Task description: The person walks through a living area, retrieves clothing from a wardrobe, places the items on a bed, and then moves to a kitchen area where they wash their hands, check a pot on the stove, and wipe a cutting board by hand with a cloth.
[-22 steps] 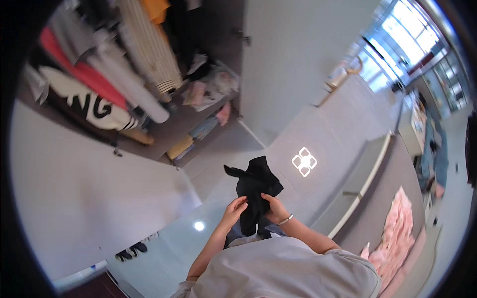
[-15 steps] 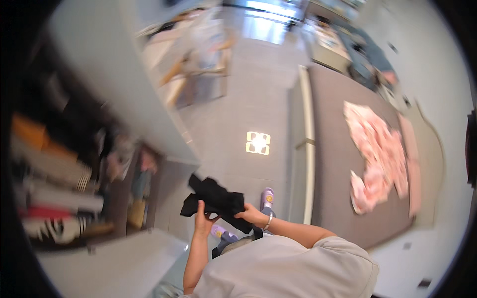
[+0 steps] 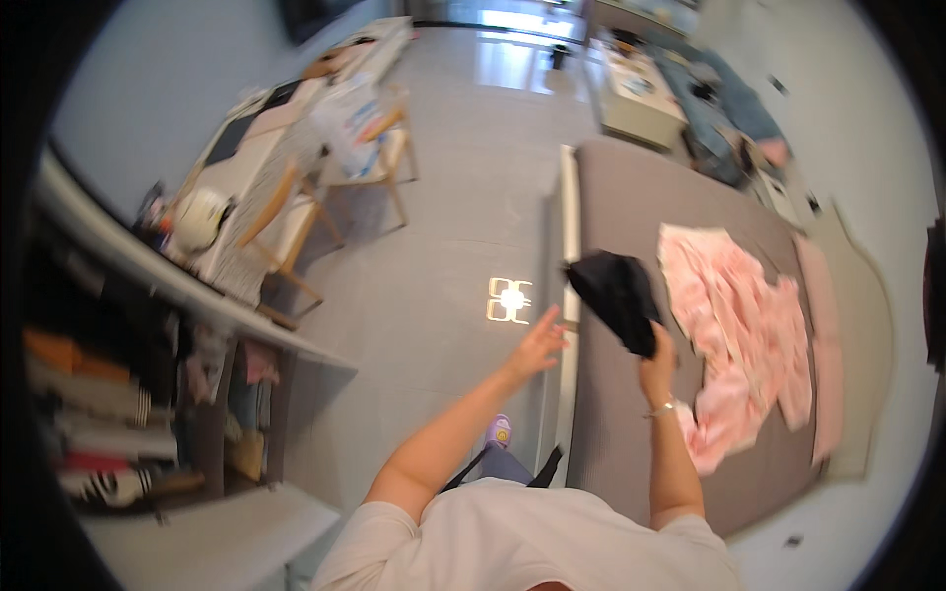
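A black piece of clothing (image 3: 616, 295), bunched so that its exact kind cannot be told, hangs from my right hand (image 3: 658, 362) over the near side of the bed. My right fingers are closed round its lower end, and a bracelet circles that wrist. My left hand (image 3: 538, 345) is apart from the cloth, stretched out beside the bed's footboard with its fingers spread and nothing in them. On the grey-brown bed (image 3: 631, 187), right of the black cloth, lies a crumpled pink garment (image 3: 744, 325) with long sleeves or legs.
To the left stands an open wardrobe with folded clothes (image 3: 108, 414) and a door (image 3: 207, 532). Beyond it are wooden chairs (image 3: 286, 227), one carrying a plastic bag (image 3: 350, 123), along a long desk (image 3: 236, 172). A white cabinet (image 3: 636, 108) stands past the bed.
I have turned toward the bed. The black cloth has gone from both hands in front of me to my right hand alone, over the bed; my left hand has let go.
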Demonstrator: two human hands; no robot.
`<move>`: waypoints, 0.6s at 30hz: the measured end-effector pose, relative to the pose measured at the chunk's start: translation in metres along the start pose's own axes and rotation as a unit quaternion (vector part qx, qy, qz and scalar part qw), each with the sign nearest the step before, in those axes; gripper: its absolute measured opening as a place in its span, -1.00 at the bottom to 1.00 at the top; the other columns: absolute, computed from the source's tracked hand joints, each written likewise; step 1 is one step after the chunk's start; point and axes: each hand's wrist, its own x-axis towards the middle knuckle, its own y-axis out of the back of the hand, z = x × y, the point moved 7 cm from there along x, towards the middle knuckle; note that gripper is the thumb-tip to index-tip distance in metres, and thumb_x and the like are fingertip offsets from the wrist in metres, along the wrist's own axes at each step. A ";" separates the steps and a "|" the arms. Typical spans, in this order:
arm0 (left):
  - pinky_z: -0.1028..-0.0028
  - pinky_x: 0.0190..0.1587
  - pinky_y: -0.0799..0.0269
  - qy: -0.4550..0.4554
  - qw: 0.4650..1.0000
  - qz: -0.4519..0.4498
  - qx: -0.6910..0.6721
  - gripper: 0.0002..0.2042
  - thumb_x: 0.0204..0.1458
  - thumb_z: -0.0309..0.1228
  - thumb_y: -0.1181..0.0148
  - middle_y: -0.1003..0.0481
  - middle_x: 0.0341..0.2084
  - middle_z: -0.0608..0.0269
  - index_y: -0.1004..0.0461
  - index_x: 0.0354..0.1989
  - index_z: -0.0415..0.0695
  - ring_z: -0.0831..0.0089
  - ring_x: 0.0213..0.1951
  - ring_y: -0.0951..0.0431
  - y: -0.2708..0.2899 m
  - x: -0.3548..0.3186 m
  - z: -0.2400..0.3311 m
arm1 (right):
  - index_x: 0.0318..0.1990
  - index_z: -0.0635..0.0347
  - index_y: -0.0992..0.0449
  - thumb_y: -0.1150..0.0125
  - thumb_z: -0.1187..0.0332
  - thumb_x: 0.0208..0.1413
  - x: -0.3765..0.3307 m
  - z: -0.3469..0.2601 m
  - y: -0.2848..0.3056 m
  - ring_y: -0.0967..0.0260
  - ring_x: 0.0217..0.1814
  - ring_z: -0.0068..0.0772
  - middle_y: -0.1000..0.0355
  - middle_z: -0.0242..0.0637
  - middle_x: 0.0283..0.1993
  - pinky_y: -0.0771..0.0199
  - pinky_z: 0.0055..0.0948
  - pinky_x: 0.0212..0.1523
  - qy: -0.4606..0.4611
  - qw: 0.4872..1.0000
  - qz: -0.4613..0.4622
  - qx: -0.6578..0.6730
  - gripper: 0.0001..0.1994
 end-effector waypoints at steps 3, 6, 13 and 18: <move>0.17 0.08 -0.06 0.097 0.990 0.104 0.020 -0.39 0.04 0.02 0.16 -0.15 0.10 0.23 0.15 0.23 0.12 0.36 0.08 -0.22 0.025 -0.030 -0.010 | 0.14 -0.01 -0.10 -0.25 0.49 -0.38 0.024 0.028 0.001 0.08 0.22 -0.02 -0.04 -0.17 0.18 -0.02 -0.19 0.15 -0.064 0.957 -0.121 -0.255 -0.23; 0.19 0.08 -0.06 0.114 0.973 0.201 0.018 -0.39 0.03 0.06 0.16 -0.20 0.07 0.22 0.09 0.22 0.09 0.38 0.05 -0.25 0.084 -0.072 -0.036 | 0.19 -0.08 -0.02 -0.29 0.39 -0.34 0.010 0.067 -0.053 0.21 0.29 -0.03 0.08 -0.19 0.26 -0.02 0.12 0.07 -0.068 0.949 -0.174 -0.256 -0.18; 0.27 0.02 -0.13 0.048 0.900 0.419 -0.105 -0.49 0.05 0.03 0.18 -0.36 -0.10 0.26 -0.13 0.10 -0.01 0.42 -0.04 -0.31 0.162 -0.237 -0.039 | -0.07 0.16 -0.31 -0.23 0.41 -0.26 -0.082 -0.132 -0.267 -0.19 0.00 -0.10 -0.30 -0.12 -0.08 -0.16 -0.29 0.04 0.205 0.886 -0.404 0.102 -0.52; 0.37 -0.07 -0.17 -0.042 0.819 0.545 -0.176 -0.56 0.03 0.01 0.12 -0.43 -0.21 0.29 -0.28 -0.05 -0.04 0.51 -0.14 -0.37 0.212 -0.387 -0.061 | -0.17 0.21 -0.40 -0.14 0.41 -0.17 -0.209 -0.340 -0.335 -0.26 -0.06 -0.08 -0.34 -0.06 -0.13 -0.24 -0.30 -0.02 0.306 0.712 -0.595 0.214 -0.69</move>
